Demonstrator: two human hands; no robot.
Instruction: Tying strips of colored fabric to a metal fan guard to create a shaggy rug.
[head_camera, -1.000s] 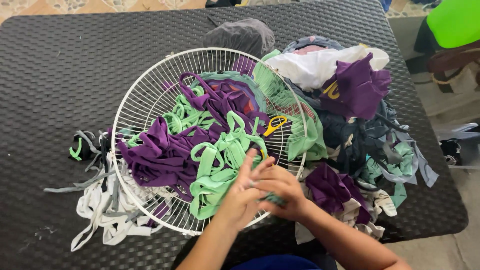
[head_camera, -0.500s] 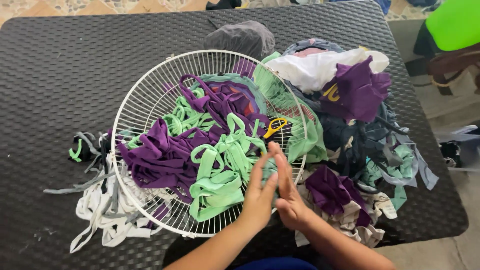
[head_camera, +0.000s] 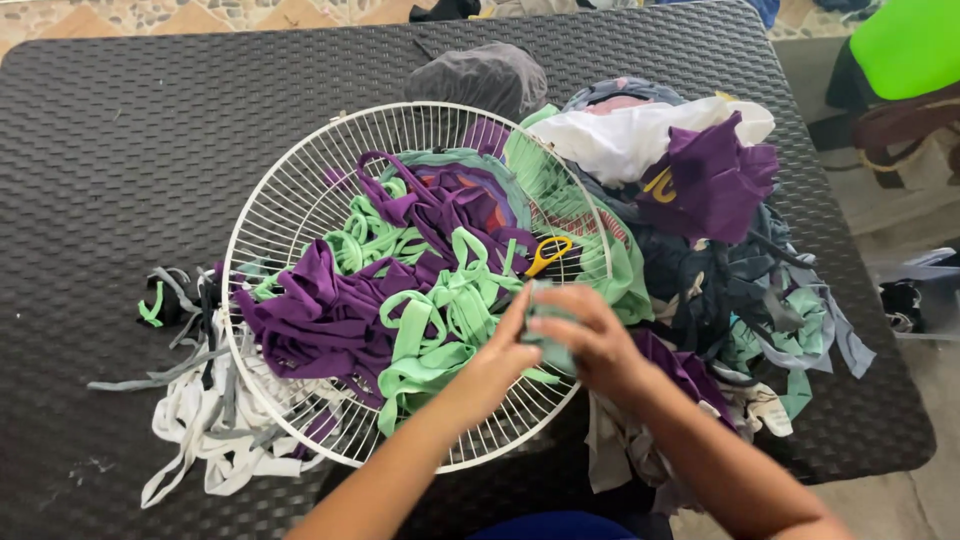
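On the grille (head_camera: 300, 190), both hands (head_camera: 560, 345) pinch one green strip (head_camera: 440, 330); a few strips woven, big scrap pile (head_camera: 720, 240) left.

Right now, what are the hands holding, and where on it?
Both the left hand and right hand pinch a grey-green cloth strip; which part cannot be told.

Dark woven-textured tabletop (head_camera: 130, 140), matt and rough. White coated wire fan guard (head_camera: 300, 190), smooth, faintly glossy. Soft matt cloth strips inside: mint green (head_camera: 440, 320), purple (head_camera: 320, 320). Glossy yellow plastic scissor handle (head_camera: 548, 252). Limp grey and white cloth strips (head_camera: 200, 420) near the left edge. Mint cloth scrap (head_camera: 550, 345) pinched between both hands, left (head_camera: 500, 360), right (head_camera: 590, 335).
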